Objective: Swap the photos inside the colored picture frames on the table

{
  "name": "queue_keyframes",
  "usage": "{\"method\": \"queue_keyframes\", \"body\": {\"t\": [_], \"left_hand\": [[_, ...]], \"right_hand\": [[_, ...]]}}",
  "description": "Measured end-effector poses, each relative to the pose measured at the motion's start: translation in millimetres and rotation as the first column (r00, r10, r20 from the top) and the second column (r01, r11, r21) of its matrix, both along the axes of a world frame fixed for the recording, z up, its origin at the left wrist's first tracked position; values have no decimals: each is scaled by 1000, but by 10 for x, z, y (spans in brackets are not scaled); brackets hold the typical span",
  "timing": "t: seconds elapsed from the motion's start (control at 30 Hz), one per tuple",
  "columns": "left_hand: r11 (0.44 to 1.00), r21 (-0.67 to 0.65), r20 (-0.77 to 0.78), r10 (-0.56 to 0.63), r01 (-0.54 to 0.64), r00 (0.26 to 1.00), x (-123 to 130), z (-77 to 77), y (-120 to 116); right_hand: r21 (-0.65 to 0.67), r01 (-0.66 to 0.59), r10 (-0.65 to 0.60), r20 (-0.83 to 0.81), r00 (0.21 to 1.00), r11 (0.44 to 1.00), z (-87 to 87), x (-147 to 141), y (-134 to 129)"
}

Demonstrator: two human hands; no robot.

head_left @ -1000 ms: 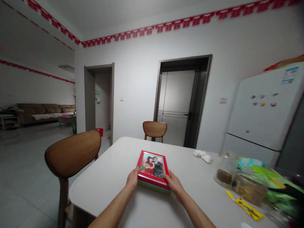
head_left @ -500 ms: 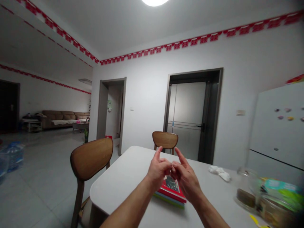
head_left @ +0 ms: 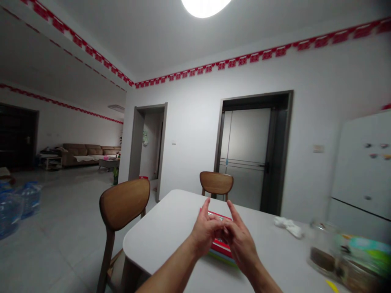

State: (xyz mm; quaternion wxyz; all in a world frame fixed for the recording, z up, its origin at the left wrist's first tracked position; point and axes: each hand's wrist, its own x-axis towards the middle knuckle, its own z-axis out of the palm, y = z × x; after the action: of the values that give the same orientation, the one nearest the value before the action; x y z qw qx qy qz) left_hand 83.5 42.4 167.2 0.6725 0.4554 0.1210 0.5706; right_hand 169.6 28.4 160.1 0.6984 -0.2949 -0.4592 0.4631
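My left hand (head_left: 205, 228) and my right hand (head_left: 240, 237) meet in front of me, over the white table (head_left: 166, 232). Each index finger points up and away, apart from the other fingers. The thumbs and remaining fingers of both hands touch in the middle, where they partly hide one another. I see no object in either hand. Behind and below them lies a small stack of books (head_left: 220, 247), red on top with blue and green edges beneath. My hands cover much of it, and I cannot tell whether they touch it.
Wooden chairs stand at the table's left side (head_left: 125, 203) and far side (head_left: 216, 183). To the right are a crumpled white tissue (head_left: 288, 226), a glass jar (head_left: 322, 250) and a blurred container (head_left: 356, 266). Large water bottles (head_left: 30, 199) stand on the floor at left.
The view has tilted up and turned slightly left, so the room sits lower and further right. My hands keep nearly the same pose, their fingers now covering more of the books' top.
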Motion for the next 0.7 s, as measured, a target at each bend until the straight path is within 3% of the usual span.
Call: {"method": "queue_keyframes", "body": {"t": [0.1, 0.23, 0.37, 0.47, 0.5, 0.53, 0.6, 0.67, 0.7], "left_hand": [[992, -109, -63, 52, -59, 997, 36, -77, 88], [980, -196, -139, -13, -14, 990, 73, -96, 191], [971, -237, -204, -90, 40, 975, 106, -78, 200], [964, -265, -228, -88, 25, 970, 104, -107, 209], [960, -280, -239, -83, 14, 968, 95, -139, 224], [954, -298, -251, -77, -1, 965, 81, -185, 245], [939, -343, -276, -59, -41, 959, 45, -330, 298], [915, -394, -302, -38, -89, 953, 4, -538, 347], [900, -420, -313, -27, -113, 950, -17, -659, 365]], "right_hand": [[-81, 9, -19, -127, 992, 997, -98, 85, 113], [-166, -13, -20, -195, 981, 986, -124, 160, 204], [-218, -102, 84, -86, 993, 971, -82, 105, 168], [-242, -55, 71, 58, 996, 969, -104, 62, 189], [-235, 16, 29, 184, 982, 972, -138, 63, 227], [-203, 117, -40, 350, 936, 972, -188, 72, 281], [-65, 320, -199, 665, 720, 945, -327, 116, 418], [75, 417, -293, 823, 487, 906, -502, 182, 557], [110, 428, -305, 855, 420, 897, -592, 218, 615]]}}
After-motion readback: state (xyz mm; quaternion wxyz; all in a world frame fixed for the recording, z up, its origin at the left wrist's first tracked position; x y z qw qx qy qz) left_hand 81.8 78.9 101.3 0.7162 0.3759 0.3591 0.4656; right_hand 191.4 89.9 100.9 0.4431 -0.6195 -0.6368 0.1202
